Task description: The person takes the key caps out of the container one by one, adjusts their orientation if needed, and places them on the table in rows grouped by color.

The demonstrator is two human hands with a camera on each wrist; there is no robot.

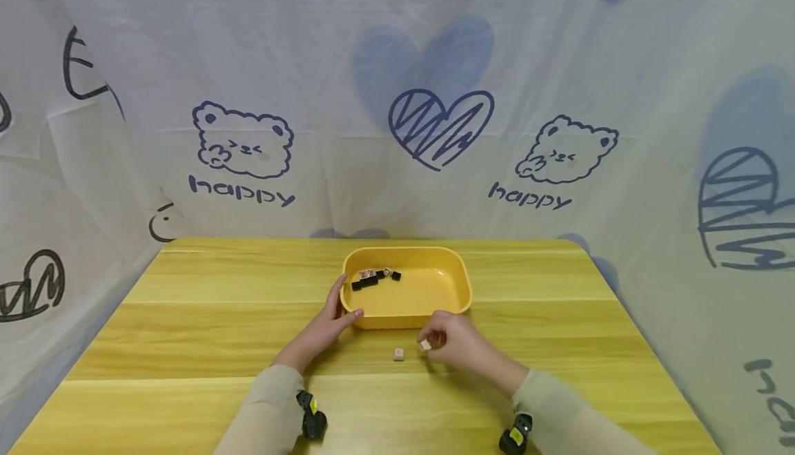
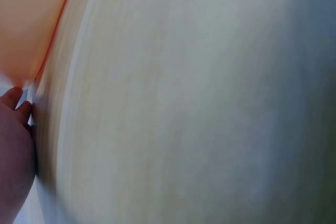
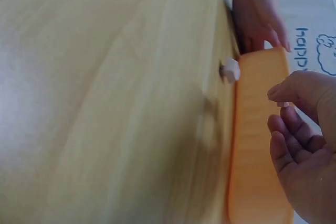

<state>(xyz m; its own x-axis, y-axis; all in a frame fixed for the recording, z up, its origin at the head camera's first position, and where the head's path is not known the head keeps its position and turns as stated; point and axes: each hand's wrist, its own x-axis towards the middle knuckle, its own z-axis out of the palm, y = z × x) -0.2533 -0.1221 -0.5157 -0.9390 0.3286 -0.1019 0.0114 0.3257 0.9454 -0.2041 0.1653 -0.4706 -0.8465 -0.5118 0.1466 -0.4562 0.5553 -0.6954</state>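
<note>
My right hand [image 1: 458,341] pinches a small white keycap-like block [image 1: 425,345] between thumb and fingers, just in front of the yellow tray [image 1: 410,322]. A similar white block [image 1: 399,354] sits on the table to its left; the right wrist view shows this loose block [image 3: 231,70] near the tray's wall. Against the tray's left front corner rests my left hand [image 1: 326,327], its thumb along the front rim and its fingers along the left side. Several small black blocks [image 1: 369,280] and a few white ones [image 1: 368,273] lie inside the tray at the left.
The tray stands near the back edge of the wood-grain table [image 1: 217,337]. Behind the table hangs a white cloth [image 1: 348,186] with printed hearts and bears. Dark wrist cameras are strapped to both sleeves.
</note>
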